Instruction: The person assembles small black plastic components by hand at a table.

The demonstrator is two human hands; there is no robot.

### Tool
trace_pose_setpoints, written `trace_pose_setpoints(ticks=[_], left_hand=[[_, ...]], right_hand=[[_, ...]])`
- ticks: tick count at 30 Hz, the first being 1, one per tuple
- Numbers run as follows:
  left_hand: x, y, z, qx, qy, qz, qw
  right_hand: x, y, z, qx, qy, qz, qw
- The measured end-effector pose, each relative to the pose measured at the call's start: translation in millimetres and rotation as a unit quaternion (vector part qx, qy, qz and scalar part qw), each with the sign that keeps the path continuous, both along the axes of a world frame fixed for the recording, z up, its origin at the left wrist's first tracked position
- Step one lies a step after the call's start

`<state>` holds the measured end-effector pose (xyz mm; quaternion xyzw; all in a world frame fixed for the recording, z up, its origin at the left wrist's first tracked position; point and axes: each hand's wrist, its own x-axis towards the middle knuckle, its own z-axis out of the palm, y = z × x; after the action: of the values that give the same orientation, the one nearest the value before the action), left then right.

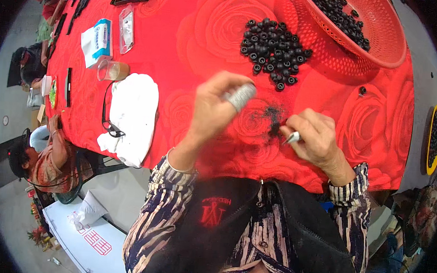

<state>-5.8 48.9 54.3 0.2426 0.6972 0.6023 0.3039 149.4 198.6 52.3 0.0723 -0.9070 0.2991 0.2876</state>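
My left hand [211, 108] is raised over the red cloth, slightly smeared by motion. A grey-white wrap [242, 97] covers one digit, and its fingers are bent together. A dark spot shows at the fingertips, too small to make out. My right hand [316, 138] is closed around a small silver pointed blade [293, 137], its handle hidden in the palm. Between the hands lies a patch of fine black shavings [273, 117]. Beyond them is a pile of small round black parts [273, 52] with holes.
A red perforated basket [384, 46] with more black parts stands at the far right. One loose part [363, 90] lies below it. To the left are a white cloth [133, 116], glasses [113, 129], a plastic cup [113, 71] and a tissue pack [97, 43]. Another person [56, 164] sits at left.
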Motion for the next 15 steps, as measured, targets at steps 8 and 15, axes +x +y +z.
trace_pose_setpoints(ticks=[8,15], left_hand=[[-51.7,-32.1,-4.0,-0.190,0.248,0.141,0.940],[-29.3,1.2,4.6,-0.108,0.432,0.074,0.892]], right_hand=[[-1.0,1.6,-9.1,-0.012,-0.052,-0.039,0.998],[1.9,5.6,-12.3,-0.017,-0.052,-0.046,0.997]])
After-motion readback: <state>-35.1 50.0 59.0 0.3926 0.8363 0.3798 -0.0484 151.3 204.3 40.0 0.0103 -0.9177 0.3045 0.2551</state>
